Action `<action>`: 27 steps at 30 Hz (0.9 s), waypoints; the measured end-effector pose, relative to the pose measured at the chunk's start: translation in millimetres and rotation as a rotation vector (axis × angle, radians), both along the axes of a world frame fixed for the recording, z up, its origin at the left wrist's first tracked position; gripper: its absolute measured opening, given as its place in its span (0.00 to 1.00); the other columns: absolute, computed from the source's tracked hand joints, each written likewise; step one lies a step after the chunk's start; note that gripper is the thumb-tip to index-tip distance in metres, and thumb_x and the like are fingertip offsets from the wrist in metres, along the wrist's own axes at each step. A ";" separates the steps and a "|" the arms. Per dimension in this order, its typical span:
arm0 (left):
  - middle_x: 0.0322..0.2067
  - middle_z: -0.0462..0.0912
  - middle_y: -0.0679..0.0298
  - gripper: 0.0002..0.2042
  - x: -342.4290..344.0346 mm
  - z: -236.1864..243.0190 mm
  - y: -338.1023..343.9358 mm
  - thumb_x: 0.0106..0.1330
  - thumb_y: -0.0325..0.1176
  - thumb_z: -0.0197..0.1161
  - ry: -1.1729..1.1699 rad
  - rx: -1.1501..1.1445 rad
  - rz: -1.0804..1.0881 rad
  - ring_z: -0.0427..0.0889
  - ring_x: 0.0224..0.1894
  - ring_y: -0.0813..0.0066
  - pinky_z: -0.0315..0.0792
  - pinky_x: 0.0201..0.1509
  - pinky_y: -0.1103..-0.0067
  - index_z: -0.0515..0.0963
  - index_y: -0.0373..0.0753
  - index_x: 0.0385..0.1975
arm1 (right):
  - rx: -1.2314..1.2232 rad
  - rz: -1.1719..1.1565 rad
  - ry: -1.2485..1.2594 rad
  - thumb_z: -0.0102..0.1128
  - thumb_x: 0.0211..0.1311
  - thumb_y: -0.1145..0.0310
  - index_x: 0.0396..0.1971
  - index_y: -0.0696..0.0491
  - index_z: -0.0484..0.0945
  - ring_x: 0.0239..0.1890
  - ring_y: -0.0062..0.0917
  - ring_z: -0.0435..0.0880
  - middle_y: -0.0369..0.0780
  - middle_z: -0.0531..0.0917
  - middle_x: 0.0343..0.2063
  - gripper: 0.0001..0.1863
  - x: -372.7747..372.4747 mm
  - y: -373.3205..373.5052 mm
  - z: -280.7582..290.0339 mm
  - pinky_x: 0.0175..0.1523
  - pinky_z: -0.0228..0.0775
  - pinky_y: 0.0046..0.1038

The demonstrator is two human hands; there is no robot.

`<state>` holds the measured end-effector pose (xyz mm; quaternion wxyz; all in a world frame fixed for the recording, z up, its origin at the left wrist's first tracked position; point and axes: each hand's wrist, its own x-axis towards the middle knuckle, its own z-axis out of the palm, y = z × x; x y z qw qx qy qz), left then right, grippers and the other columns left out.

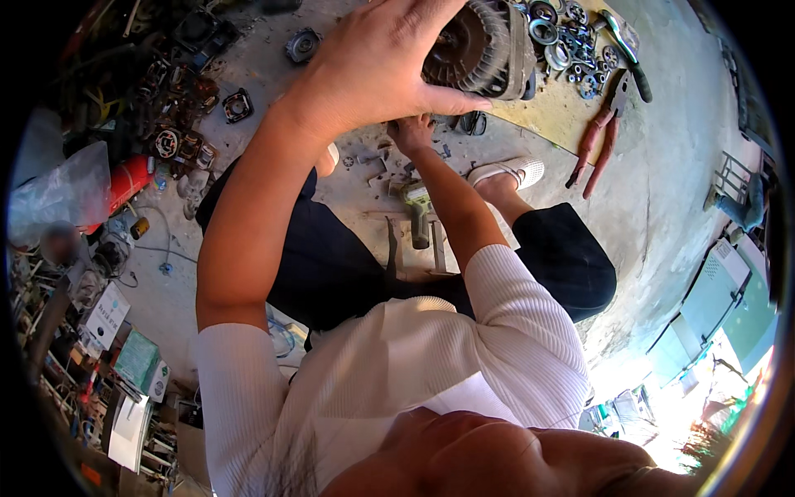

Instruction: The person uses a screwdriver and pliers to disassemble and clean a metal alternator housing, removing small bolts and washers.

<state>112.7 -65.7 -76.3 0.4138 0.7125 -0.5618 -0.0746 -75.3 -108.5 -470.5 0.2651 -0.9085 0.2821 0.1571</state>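
Observation:
My left hand point(377, 70) is raised large at the top of the view. Its thumb stretches away from the other fingers, which the upper edge cuts off. Through the gap between thumb and fingers shows a round finned motor housing point(489, 45), dusty grey-brown; no grip on it is visible. Lower and farther off, my right hand point(411, 134) is down near the floor with curled fingers. Part of it is hidden behind the left hand, and what it may hold is not visible. A green and black power tool point(416, 215) lies between my legs, below the right hand.
On a yellowish board point(538, 124) at the right sit several metal rings and bearings point(559, 54), a hammer point(625, 54) and red-handled pliers point(598, 137). Small scraps litter the floor. Motor parts point(178, 124), a red cylinder point(128, 182) and boxes point(141, 360) crowd the left.

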 end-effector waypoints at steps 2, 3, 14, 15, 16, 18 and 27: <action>0.61 0.70 0.50 0.48 1.0 -6.1 -1.8 0.47 0.41 0.78 -0.029 -0.052 -0.016 0.71 0.62 0.52 0.68 0.64 0.66 0.58 0.36 0.68 | -0.089 0.088 -0.068 0.62 0.58 0.49 0.67 0.35 0.63 0.70 0.48 0.58 0.48 0.58 0.69 0.36 9.3 -6.1 -17.1 0.67 0.54 0.55; 0.61 0.69 0.50 0.48 1.0 -5.7 -1.9 0.47 0.41 0.78 -0.021 -0.042 -0.016 0.71 0.62 0.51 0.68 0.64 0.66 0.58 0.36 0.68 | -0.112 0.112 -0.088 0.62 0.58 0.49 0.67 0.35 0.63 0.70 0.48 0.58 0.48 0.58 0.69 0.36 13.2 -8.5 -24.6 0.67 0.54 0.55; 0.62 0.69 0.51 0.49 0.4 -4.8 -4.6 0.46 0.40 0.79 0.013 -0.006 0.005 0.70 0.63 0.53 0.68 0.65 0.66 0.58 0.37 0.68 | -0.086 0.157 -0.171 0.61 0.59 0.50 0.68 0.36 0.61 0.70 0.47 0.56 0.48 0.57 0.69 0.36 -7.4 -24.0 -54.6 0.67 0.51 0.57; 0.62 0.69 0.51 0.49 0.4 -5.1 -4.1 0.46 0.40 0.79 0.015 -0.002 0.011 0.70 0.63 0.53 0.68 0.65 0.66 0.58 0.37 0.68 | -0.081 0.160 -0.174 0.61 0.59 0.50 0.68 0.36 0.61 0.70 0.47 0.56 0.48 0.57 0.69 0.36 -10.2 -26.0 -55.6 0.67 0.51 0.57; 0.62 0.69 0.51 0.49 0.5 -5.5 -3.5 0.45 0.40 0.79 0.017 -0.001 0.014 0.70 0.63 0.53 0.68 0.65 0.66 0.59 0.37 0.68 | -0.074 0.163 -0.175 0.61 0.59 0.50 0.68 0.36 0.61 0.70 0.47 0.56 0.48 0.57 0.69 0.36 -12.7 -28.0 -56.9 0.67 0.51 0.57; 0.62 0.69 0.51 0.48 0.5 -5.1 -4.4 0.45 0.41 0.79 0.019 0.003 0.012 0.70 0.63 0.53 0.68 0.65 0.67 0.59 0.37 0.68 | -0.071 0.161 -0.174 0.61 0.59 0.50 0.68 0.36 0.61 0.71 0.47 0.56 0.47 0.57 0.69 0.37 -16.2 -32.0 -59.0 0.67 0.51 0.57; 0.63 0.68 0.52 0.48 1.3 -6.6 -5.0 0.45 0.41 0.80 -0.002 -0.022 0.000 0.70 0.64 0.53 0.68 0.65 0.67 0.60 0.38 0.68 | -0.055 0.152 -0.170 0.60 0.60 0.51 0.69 0.36 0.59 0.71 0.47 0.55 0.47 0.56 0.70 0.37 -26.8 -40.3 -61.3 0.68 0.48 0.58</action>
